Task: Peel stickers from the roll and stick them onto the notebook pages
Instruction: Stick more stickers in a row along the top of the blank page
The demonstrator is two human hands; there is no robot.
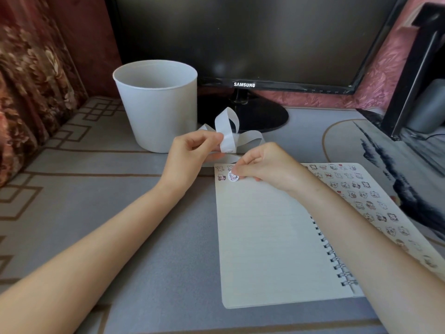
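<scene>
Lying near the top-left corner of the notebook's blank left page, the round sticker sits just right of a few small stickers in the second row; the right hand reaches it from the right, its curled fingers pinching the sticker's right edge, so the coming press would likely run down and leftward from those fingers across the disc; being round, it has no long axis to line up. The left hand is near but off the page, up and to the left, its fingers closed on the backing strip, which loops up and back toward the white bucket and the monitor on the counter. Whether the sticker's underside touches the paper is hidden by the fingers; its picture is too small to read; the rest of the roll cannot be made out; the right page, covered in stickers, is partly hidden by the right forearm.
</scene>
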